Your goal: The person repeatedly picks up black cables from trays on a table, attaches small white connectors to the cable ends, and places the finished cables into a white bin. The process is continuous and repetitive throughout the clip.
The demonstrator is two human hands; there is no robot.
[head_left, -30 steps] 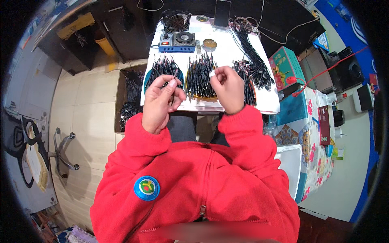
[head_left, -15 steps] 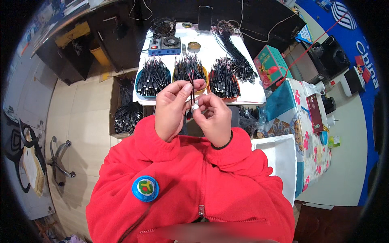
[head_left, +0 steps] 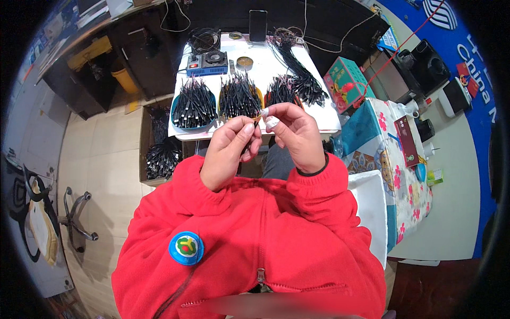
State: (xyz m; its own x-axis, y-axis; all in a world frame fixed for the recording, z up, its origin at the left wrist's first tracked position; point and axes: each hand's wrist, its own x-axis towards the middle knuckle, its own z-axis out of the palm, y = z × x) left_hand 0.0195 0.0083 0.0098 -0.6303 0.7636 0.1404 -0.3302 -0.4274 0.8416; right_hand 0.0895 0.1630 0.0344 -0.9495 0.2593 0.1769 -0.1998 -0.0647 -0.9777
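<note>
My left hand (head_left: 231,150) is closed, thumb against fingers, on a short thin black cable (head_left: 256,122) that is mostly hidden by the fingers. Just to its right, my right hand (head_left: 298,134) has its thumb and forefinger curled close together beside the cable's upper end; both tips carry white wraps. Whatever lies between those two fingertips is too small to tell. Beyond the hands, bundles of short black cables stand in a blue tray (head_left: 197,126), a yellow tray (head_left: 262,99) and an orange-red tray, the last partly behind my right hand.
The white table (head_left: 313,121) also bears a blue device with a dial (head_left: 208,63), a round tin (head_left: 245,63), a phone (head_left: 258,25) and a long cable bundle (head_left: 305,82). A box of cables (head_left: 162,157) sits left, a flowered-cloth table (head_left: 406,196) right.
The cable, held upright between both hands before, is now mostly hidden in my left hand. My right hand has moved right and slightly up. The view has shifted a little.
</note>
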